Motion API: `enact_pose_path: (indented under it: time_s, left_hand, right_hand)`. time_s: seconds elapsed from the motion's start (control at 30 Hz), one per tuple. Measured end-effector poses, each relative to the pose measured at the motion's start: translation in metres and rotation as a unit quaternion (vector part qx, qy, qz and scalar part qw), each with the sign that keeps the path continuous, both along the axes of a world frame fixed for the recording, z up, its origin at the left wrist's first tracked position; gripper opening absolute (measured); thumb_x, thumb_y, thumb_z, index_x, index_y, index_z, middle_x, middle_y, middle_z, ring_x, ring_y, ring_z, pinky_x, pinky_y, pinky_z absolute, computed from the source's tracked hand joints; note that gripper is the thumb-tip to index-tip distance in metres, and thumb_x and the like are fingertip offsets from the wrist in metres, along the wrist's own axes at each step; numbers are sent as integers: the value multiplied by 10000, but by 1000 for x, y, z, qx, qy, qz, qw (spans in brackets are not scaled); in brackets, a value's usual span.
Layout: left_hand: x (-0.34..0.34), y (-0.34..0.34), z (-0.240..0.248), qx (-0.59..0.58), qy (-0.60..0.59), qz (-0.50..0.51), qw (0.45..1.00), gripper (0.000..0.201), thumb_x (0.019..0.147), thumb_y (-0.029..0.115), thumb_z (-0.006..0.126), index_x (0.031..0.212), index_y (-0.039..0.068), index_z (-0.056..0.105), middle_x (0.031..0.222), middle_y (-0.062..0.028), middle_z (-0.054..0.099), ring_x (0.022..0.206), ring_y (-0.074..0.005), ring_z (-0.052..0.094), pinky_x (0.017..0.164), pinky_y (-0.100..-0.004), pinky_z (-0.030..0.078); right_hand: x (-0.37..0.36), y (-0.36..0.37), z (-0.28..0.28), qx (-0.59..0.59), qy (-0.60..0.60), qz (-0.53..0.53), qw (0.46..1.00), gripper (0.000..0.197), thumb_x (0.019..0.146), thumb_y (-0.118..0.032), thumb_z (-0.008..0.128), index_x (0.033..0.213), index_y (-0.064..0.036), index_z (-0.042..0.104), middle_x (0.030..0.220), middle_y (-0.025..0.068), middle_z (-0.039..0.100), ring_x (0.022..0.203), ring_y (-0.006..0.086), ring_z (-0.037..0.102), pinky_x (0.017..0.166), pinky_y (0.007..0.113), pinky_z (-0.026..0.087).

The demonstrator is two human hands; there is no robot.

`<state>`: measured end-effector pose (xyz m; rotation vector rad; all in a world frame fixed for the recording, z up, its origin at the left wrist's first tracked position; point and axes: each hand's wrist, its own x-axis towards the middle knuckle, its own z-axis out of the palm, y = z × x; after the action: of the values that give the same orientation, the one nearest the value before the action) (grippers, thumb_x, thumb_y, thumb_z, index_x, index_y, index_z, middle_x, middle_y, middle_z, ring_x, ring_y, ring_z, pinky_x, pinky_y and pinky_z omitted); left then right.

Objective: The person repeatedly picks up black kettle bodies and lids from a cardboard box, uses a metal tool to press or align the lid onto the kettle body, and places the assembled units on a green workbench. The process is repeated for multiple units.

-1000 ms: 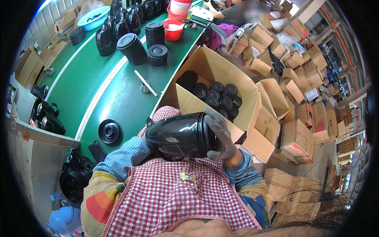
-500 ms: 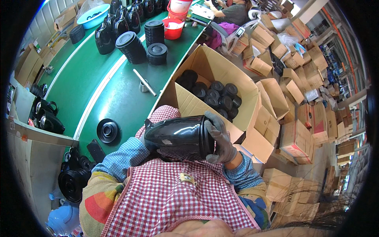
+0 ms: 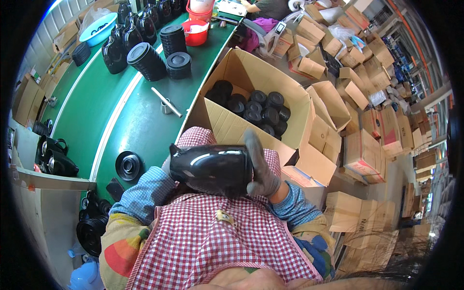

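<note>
A glossy black jug body [image 3: 212, 166] lies sideways across my lap, its spout end to the left. My right hand [image 3: 263, 169], in a grey glove, is closed around the jug's right end, fingers above and thumb below. That end is largely covered by the glove. Around the spout end is my left hand [image 3: 166, 166], mostly hidden behind the jug and the checked blue sleeve. On the green bench to the left lies a round black lid-like part [image 3: 129, 166].
Stacked black round lids [image 3: 146, 61] and upright black jugs [image 3: 114, 54] stand on the green bench [image 3: 121, 121]. A metal rod [image 3: 166, 102] rests over a small cup. An open carton [image 3: 224, 121] holding black cylindrical parts adjoins the bench. More cartons [image 3: 365, 154] fill the right side.
The black rim seen earlier at the jug's right end no longer shows apart from the body. My right hand now lies flatter against that end. The whole view has shifted slightly.
</note>
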<state>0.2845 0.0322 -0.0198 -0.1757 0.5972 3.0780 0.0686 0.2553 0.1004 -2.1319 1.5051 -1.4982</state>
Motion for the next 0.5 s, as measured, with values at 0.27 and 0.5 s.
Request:
enact_pose_path:
  time_s: [0.27,0.5]
  left_hand:
    - [-6,-1,58,-551,-11,193,812,398,857,98,786,1210,-41,666,1160,-190,712,1062,-269,706,946,-372,584]
    - [-17,1,4,-232,18,89,969,324,953,98,673,1248,-37,668,1179,-167,715,1045,-253,716,943,-367,581]
  right_hand:
    - [-24,4,-80,193,-144,-69,968,654,1112,-450,292,1591,-7,244,1578,168,395,1477,285,366,1236,373,235]
    - [-2,20,3,-6,58,-89,994,668,1043,-391,502,1573,-41,294,1534,232,428,1426,374,421,1169,427,366]
